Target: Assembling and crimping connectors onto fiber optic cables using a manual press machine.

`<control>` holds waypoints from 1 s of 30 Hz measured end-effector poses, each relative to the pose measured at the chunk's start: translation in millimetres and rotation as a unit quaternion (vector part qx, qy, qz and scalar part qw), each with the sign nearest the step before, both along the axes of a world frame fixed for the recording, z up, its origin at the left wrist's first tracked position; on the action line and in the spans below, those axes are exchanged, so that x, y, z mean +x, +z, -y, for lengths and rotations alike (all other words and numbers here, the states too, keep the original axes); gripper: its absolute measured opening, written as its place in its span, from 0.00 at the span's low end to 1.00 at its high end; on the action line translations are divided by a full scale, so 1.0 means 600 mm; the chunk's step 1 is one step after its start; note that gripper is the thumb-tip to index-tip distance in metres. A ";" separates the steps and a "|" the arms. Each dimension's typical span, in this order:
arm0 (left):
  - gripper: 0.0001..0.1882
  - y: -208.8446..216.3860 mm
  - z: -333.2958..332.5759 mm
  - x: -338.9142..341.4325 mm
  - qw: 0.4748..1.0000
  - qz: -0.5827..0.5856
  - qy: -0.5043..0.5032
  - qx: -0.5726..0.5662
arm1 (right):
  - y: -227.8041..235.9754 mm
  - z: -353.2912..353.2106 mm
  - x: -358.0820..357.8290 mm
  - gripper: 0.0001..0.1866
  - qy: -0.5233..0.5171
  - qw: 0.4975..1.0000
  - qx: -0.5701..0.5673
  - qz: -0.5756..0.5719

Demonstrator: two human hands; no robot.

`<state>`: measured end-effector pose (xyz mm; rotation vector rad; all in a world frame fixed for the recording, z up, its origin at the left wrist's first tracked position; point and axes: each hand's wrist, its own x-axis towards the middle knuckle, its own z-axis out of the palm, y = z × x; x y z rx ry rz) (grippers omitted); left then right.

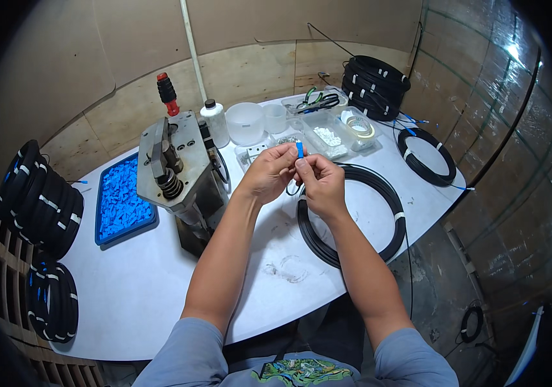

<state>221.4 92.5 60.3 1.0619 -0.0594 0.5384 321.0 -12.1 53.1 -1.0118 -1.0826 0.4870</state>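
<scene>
Over the middle of the table my two hands meet at a small blue cable connector (300,149). My left hand (268,173) pinches it from the left, thumb and fingertips closed on it. From the right, the thumb and forefinger of my right hand (322,187) close on its lower part. A thin black cable loops below the fingers; where it joins the connector is hidden by them. Under my right hand and forearm lies a coil of black cable (400,222), bound with white ties.
Left of my arms stands a metal hand press (185,155), beside a blue tray (127,233) of small blue parts. Behind my hands are a white bottle (214,122), round tubs (245,124) and a clear bin (327,138). More cable coils (374,87) (40,200) sit at the table's sides.
</scene>
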 end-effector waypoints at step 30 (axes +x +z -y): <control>0.13 0.020 -0.006 -0.019 0.997 0.023 0.041 -0.054 | -0.001 -0.005 0.006 0.09 0.090 0.994 -0.028 0.052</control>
